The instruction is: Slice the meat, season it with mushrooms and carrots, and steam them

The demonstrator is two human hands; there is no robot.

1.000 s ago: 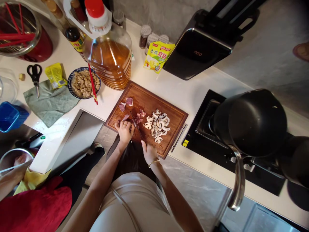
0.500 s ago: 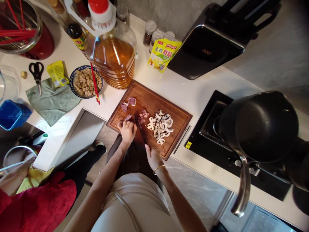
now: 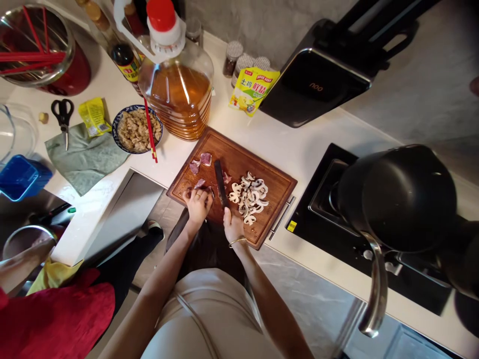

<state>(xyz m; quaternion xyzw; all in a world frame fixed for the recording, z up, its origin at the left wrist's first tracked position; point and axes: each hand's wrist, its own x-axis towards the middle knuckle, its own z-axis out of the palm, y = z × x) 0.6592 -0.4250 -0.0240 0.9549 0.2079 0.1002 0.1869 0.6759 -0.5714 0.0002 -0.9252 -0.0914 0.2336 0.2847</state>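
On the wooden cutting board (image 3: 275, 183), my left hand (image 3: 198, 203) curls its fingers over a piece of reddish meat near the front left edge, hiding most of it. My right hand (image 3: 233, 227) grips the handle of a dark-bladed knife (image 3: 220, 182), whose blade lies just right of my left fingertips. Small bits of cut meat (image 3: 226, 177) show beside the blade, partly covered by it. Larger meat chunks (image 3: 200, 161) rest at the board's left. Sliced mushrooms (image 3: 251, 197) form a heap to the right of the knife.
Behind the board stand an oil jug (image 3: 179, 94), a bowl of meat (image 3: 136, 130) with red chopsticks, a yellow seasoning packet (image 3: 252, 89) and a knife block (image 3: 314, 80). At right, a black pan (image 3: 407, 199) sits on the stove. A person in red (image 3: 63, 319) works at left.
My right hand and the knife have shifted left, closer to my left hand. More of the blade's broad side shows now, covering part of the cut meat. My left hand stays on the meat.
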